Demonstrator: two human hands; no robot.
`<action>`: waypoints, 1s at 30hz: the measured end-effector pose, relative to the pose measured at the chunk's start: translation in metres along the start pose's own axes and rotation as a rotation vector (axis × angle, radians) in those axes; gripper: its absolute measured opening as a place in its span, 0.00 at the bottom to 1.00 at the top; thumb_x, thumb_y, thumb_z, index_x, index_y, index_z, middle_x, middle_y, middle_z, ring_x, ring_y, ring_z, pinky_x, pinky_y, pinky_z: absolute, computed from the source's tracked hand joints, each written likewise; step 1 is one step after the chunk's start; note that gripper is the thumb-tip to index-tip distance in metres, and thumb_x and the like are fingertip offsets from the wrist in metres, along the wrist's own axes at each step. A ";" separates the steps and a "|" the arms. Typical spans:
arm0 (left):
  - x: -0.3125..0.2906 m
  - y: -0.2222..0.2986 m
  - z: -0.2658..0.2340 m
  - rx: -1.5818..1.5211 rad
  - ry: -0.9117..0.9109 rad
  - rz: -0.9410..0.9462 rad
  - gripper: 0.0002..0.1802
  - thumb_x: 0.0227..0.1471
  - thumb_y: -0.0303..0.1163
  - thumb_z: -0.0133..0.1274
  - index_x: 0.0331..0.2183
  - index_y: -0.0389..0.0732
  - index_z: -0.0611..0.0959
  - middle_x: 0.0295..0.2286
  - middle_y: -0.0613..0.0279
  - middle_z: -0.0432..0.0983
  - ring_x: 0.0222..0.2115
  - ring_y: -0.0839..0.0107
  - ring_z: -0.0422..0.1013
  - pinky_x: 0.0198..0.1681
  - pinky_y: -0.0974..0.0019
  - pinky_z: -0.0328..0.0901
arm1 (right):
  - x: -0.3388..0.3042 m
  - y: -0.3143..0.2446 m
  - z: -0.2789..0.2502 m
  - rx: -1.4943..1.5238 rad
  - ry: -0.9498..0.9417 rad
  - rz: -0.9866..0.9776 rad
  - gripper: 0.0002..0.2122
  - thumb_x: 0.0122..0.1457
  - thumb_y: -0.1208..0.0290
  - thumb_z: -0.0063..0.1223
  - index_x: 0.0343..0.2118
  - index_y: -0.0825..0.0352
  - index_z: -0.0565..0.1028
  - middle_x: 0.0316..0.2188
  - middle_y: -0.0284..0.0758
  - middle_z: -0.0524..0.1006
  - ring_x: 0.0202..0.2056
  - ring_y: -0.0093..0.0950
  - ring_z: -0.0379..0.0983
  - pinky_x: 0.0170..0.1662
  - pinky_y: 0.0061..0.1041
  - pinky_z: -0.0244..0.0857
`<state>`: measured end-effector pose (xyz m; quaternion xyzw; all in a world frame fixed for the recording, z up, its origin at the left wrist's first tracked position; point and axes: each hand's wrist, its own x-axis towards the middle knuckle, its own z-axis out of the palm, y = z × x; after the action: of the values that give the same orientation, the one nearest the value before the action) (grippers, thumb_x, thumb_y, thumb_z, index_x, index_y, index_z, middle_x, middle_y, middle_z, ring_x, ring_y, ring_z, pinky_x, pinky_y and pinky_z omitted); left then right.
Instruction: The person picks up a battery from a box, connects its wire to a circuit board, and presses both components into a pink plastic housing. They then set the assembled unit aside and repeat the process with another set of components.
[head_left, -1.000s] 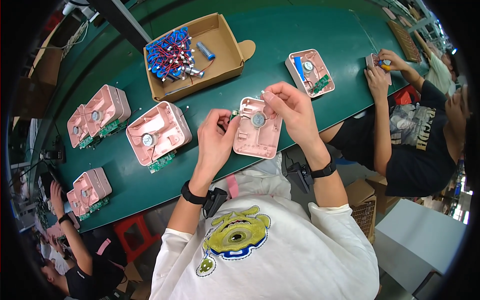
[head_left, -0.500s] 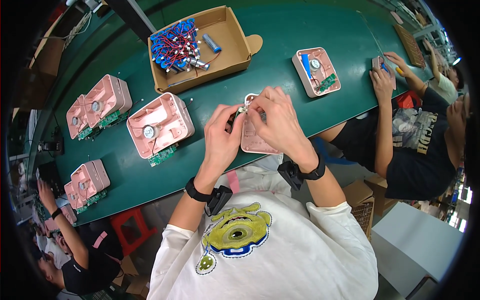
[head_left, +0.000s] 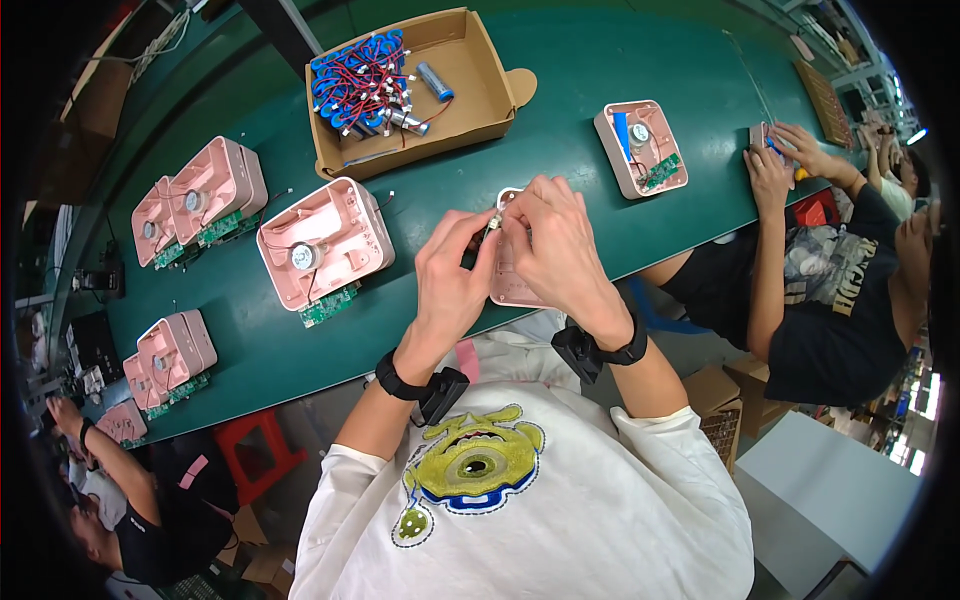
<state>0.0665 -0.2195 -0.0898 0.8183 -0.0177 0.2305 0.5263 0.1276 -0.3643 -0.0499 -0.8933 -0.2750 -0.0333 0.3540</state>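
My left hand [head_left: 450,268] pinches a small green circuit board [head_left: 493,226], mostly hidden by the fingers, with a pale connector at its tip. Fingers closed against that connector, my right hand [head_left: 556,242] grips something too small to make out. Both hands meet above a pink plastic housing [head_left: 515,291] lying on the bench, its upper part partly covered by them. To the left of my hands, a larger open pink housing [head_left: 345,230] holds a round silver speaker [head_left: 305,257], and a green board [head_left: 328,308] hangs at its near edge.
A cardboard tray [head_left: 470,128] of blue wired batteries [head_left: 362,80] stands at the back on the green bench [head_left: 440,180]. More pink housings [head_left: 215,185] sit at left. Another housing [head_left: 612,160] with battery and board lies at right. Co-workers sit on both sides.
Both hands stay together at the connector, with only slight finger shifts. The whole view has shifted a little. At far left, the co-worker's arm has lowered.
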 end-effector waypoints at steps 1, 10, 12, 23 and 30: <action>0.000 -0.001 0.000 -0.001 0.003 -0.001 0.13 0.56 0.20 0.62 0.45 0.32 0.85 0.33 0.54 0.78 0.26 0.65 0.75 0.31 0.67 0.70 | 0.001 -0.001 0.000 -0.002 0.001 0.002 0.02 0.58 0.80 0.54 0.30 0.71 0.77 0.33 0.38 0.75 0.38 0.41 0.69 0.44 0.39 0.60; 0.001 -0.011 -0.004 -0.103 -0.004 -0.134 0.12 0.56 0.21 0.62 0.44 0.32 0.85 0.32 0.55 0.77 0.27 0.68 0.74 0.31 0.67 0.70 | 0.022 -0.006 -0.016 -0.204 -0.103 -0.166 0.05 0.59 0.77 0.58 0.35 0.71 0.81 0.33 0.41 0.78 0.39 0.44 0.72 0.44 0.43 0.65; -0.006 -0.013 -0.004 -0.135 -0.011 -0.220 0.12 0.56 0.22 0.63 0.44 0.33 0.85 0.31 0.55 0.77 0.27 0.69 0.73 0.30 0.68 0.69 | 0.059 -0.013 -0.031 -0.114 -0.094 -0.211 0.06 0.59 0.76 0.59 0.36 0.71 0.82 0.34 0.43 0.79 0.41 0.46 0.75 0.44 0.43 0.68; -0.008 -0.023 -0.006 -0.205 -0.119 -0.271 0.13 0.60 0.23 0.61 0.47 0.32 0.83 0.34 0.62 0.75 0.30 0.78 0.73 0.31 0.73 0.67 | 0.194 0.009 0.041 -0.140 -0.526 -0.298 0.10 0.54 0.69 0.65 0.39 0.62 0.86 0.36 0.45 0.84 0.39 0.47 0.81 0.45 0.41 0.75; -0.016 -0.047 -0.008 -0.227 -0.174 -0.310 0.14 0.63 0.22 0.58 0.50 0.28 0.80 0.39 0.66 0.73 0.38 0.79 0.73 0.39 0.74 0.70 | 0.194 0.038 0.079 0.060 -0.514 -0.439 0.11 0.53 0.61 0.66 0.39 0.56 0.86 0.30 0.40 0.85 0.36 0.41 0.83 0.43 0.40 0.76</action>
<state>0.0617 -0.1950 -0.1336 0.7637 0.0371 0.0717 0.6406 0.3006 -0.2451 -0.0829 -0.7811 -0.5419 0.1255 0.2836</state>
